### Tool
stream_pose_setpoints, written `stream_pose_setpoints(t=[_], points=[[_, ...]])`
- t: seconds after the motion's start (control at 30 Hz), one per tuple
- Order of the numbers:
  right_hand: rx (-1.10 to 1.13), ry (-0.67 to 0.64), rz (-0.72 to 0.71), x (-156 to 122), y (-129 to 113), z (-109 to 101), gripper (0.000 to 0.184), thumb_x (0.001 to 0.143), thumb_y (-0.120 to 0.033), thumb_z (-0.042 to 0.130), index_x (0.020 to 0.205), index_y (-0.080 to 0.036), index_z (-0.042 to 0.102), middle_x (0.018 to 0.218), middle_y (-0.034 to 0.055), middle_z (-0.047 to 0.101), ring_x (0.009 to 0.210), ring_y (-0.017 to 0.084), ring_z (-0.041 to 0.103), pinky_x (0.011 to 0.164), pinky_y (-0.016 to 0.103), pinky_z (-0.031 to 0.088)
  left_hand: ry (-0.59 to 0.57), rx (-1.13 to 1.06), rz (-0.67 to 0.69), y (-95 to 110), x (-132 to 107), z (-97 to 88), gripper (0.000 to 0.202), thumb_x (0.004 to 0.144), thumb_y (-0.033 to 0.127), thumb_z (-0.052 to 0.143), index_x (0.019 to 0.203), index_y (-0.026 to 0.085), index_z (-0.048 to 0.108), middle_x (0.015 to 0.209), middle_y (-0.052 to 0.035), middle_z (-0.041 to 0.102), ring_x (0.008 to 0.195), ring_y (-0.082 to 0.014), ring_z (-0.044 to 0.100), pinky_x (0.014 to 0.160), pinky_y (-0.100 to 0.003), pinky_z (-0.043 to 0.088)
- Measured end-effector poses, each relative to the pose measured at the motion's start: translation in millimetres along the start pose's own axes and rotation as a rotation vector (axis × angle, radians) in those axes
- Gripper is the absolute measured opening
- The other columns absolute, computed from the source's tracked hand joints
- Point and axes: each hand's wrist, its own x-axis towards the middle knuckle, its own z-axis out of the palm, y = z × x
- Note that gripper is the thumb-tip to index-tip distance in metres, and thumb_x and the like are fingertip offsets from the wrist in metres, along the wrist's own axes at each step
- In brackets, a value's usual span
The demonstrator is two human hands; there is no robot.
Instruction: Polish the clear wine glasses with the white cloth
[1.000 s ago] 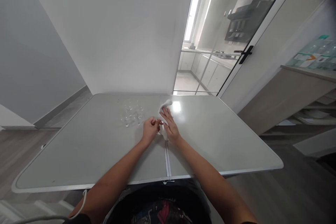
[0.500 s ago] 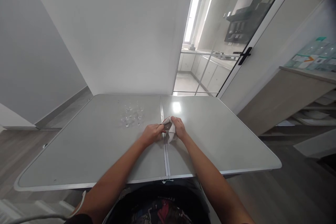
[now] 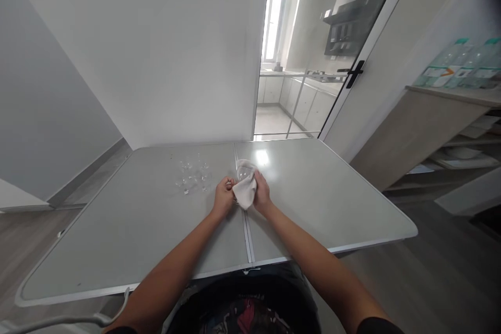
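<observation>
Over the middle seam of the folding table [image 3: 148, 229], a white cloth [image 3: 245, 196] is wrapped partly round a clear rounded glass [image 3: 243, 171]. My right hand [image 3: 261, 191] is closed on the cloth at the right side of the glass. On the other side, my left hand [image 3: 224, 197] has its fingers curled in, gripping the lower left part of the glass beside the cloth edge; the exact grip is partly hidden. Left of my hands, several small clear glass-like pieces [image 3: 194, 176] stand or lie in a loose group, hard to make out individually.
A white wall [image 3: 188, 62] rises behind the table. Beyond it on the right is a glazed door [image 3: 301, 62] with a black handle [image 3: 355, 74]. Plastic bottles [image 3: 450, 65] stand on a wooden shelf unit [image 3: 422, 130] at far right. A pale cable [image 3: 74, 319] runs at lower left.
The cloth and glass have turned in my hands, so the rounded glass now shows above the cloth. My left hand has tilted more upright. The camera view has shifted slightly.
</observation>
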Motion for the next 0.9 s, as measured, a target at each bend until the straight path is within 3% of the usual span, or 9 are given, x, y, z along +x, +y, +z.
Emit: stream_pose_setpoints(t=[0.07,0.13,0.23,0.33,0.43,0.57,0.67,0.77,0.9], points=[[-0.184,-0.045,-0.194,-4,-3,6,0.035,0.086,-0.051,0.065,0.112,-0.028,0.070,0.118,0.0046,0.069,0.131,0.023,0.051,0.107,0.041,0.045,0.029,0.063,0.044,1,-1,-2.7,0.035,0.076,0.042,0.073,0.079,0.021,0.045,0.066,0.0024,0.064,0.052,-0.0114,0.055,0.051,-0.021,0.039],[-0.365,-0.150,-0.318,-8,-8,10,0.034,0.089,-0.046,0.062,0.119,-0.031,0.069,0.135,0.0036,0.061,0.142,0.021,0.039,0.119,0.044,0.032,0.041,0.217,0.127,3,-3,-6.4,0.028,0.082,0.040,0.068,0.077,0.021,0.048,0.063,0.0025,0.062,0.053,-0.0121,0.054,0.053,-0.021,0.037],[-0.535,-0.226,-0.391,-9,-15,9,0.036,0.091,-0.043,0.060,0.124,-0.031,0.068,0.140,0.0054,0.057,0.139,0.023,0.042,0.121,0.045,0.027,0.053,0.455,0.272,7,-4,-12.2,0.020,0.086,0.034,0.064,0.075,0.021,0.052,0.062,0.0021,0.061,0.054,-0.0129,0.051,0.057,-0.023,0.033],[-0.594,-0.165,-0.372,-8,-16,2,0.037,0.091,-0.042,0.061,0.125,-0.030,0.067,0.125,0.0067,0.065,0.122,0.025,0.054,0.112,0.042,0.040,0.052,0.589,0.357,8,-2,-17.2,0.014,0.084,0.029,0.066,0.076,0.023,0.057,0.066,-0.0002,0.063,0.057,-0.0150,0.053,0.059,-0.024,0.031],[-0.571,-0.076,-0.270,-5,-16,-6,0.035,0.091,-0.044,0.060,0.121,-0.028,0.069,0.097,0.0034,0.069,0.097,0.022,0.061,0.091,0.035,0.050,0.019,0.681,0.392,8,0,-22.0,0.013,0.083,0.027,0.069,0.076,0.023,0.058,0.063,-0.0016,0.061,0.057,-0.0172,0.054,0.058,-0.024,0.028],[-0.461,-0.149,-0.117,0,-25,-11,0.038,0.091,-0.046,0.059,0.121,-0.024,0.069,0.075,-0.0016,0.063,0.068,0.015,0.053,0.068,0.027,0.047,-0.075,0.728,0.412,12,1,-27.5,0.010,0.083,0.024,0.067,0.077,0.024,0.059,0.065,-0.0017,0.064,0.057,-0.0173,0.055,0.058,-0.023,0.028],[-0.418,-0.202,-0.075,1,-34,-13,0.040,0.092,-0.045,0.058,0.125,-0.023,0.067,0.073,-0.0026,0.062,0.066,0.015,0.051,0.065,0.026,0.045,-0.115,0.748,0.420,17,0,-27.5,0.009,0.085,0.025,0.063,0.077,0.023,0.060,0.067,-0.0017,0.064,0.055,-0.0153,0.052,0.058,-0.024,0.028],[-0.434,-0.223,-0.078,0,-38,-18,0.037,0.089,-0.041,0.063,0.121,-0.024,0.069,0.068,-0.0034,0.059,0.063,0.015,0.050,0.064,0.027,0.045,-0.142,0.619,0.351,23,-2,-23.9,0.014,0.083,0.031,0.066,0.076,0.022,0.059,0.061,0.0001,0.062,0.051,-0.0122,0.048,0.055,-0.023,0.030],[-0.410,-0.151,-0.093,-1,-36,-28,0.022,0.087,-0.036,0.064,0.104,-0.024,0.072,0.063,-0.0009,0.056,0.069,0.019,0.055,0.067,0.031,0.048,-0.358,0.181,-0.055,29,-3,-19.7,0.033,0.075,0.045,0.076,0.078,0.019,0.056,0.061,-0.0025,0.065,0.044,-0.0092,0.045,0.046,-0.021,0.030]])
